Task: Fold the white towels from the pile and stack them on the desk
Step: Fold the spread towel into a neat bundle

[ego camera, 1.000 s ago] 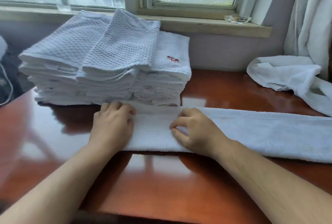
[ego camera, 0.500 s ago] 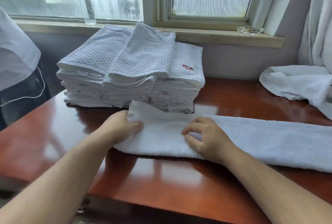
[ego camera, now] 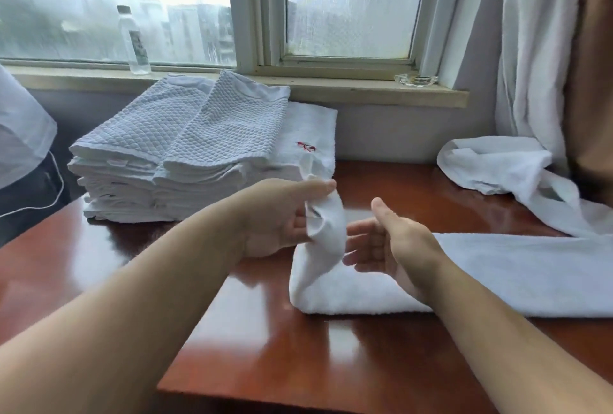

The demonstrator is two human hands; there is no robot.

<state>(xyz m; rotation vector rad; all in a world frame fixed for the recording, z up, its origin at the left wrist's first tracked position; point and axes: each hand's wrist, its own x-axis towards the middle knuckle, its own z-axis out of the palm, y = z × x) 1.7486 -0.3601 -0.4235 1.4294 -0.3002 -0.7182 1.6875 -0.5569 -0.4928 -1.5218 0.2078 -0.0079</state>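
Pinching the lifted left end of one long white towel (ego camera: 481,267) lying near on the desk (ego camera: 298,347), left hand (ego camera: 282,217); right hand (ego camera: 388,244) open, empty. One folded stack (ego camera: 185,161) far left.

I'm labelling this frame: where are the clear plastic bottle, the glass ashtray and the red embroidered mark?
Clear plastic bottle (ego camera: 134,43): head view, its label.
Glass ashtray (ego camera: 416,79): head view, its rim.
Red embroidered mark (ego camera: 306,146): head view, its stitching.
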